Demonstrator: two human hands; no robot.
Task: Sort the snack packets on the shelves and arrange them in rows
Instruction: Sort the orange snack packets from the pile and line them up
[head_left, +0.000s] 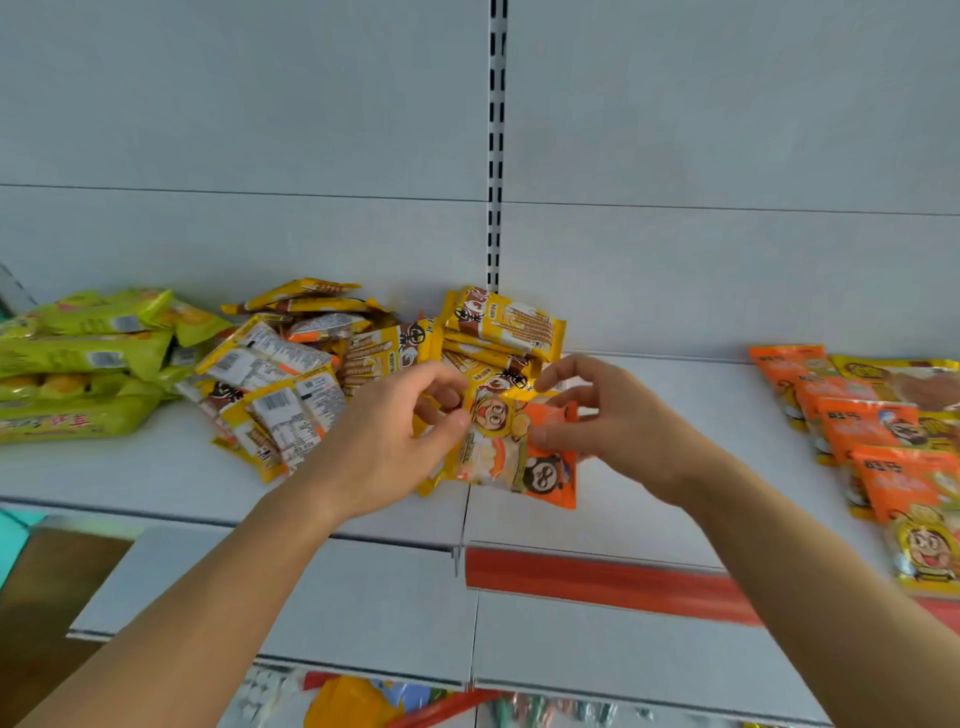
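1. Single head-worn wide-angle view, facing forward and slightly down at a white shelf (649, 395) and its back panel (260, 130).
2. Close in: both forearms reaching in from the bottom edge, left hand (384, 441) and right hand (618, 421) at frame centre.
3. Lower shelf (363, 613) just beneath; edges bowed by the lens.
4. No second view to overlap.

Not much readable here tbh. The yellow biscuit-stick packets (501, 322), right in front of the slotted upright (496, 145), have a big black Chinese character in a circle, too blurry to make out. Packets lying face-down left of that upright show barcodes (274, 401) and tiny print, unreadable. Orange packets (862, 426) far right carry white characters, also smeared.
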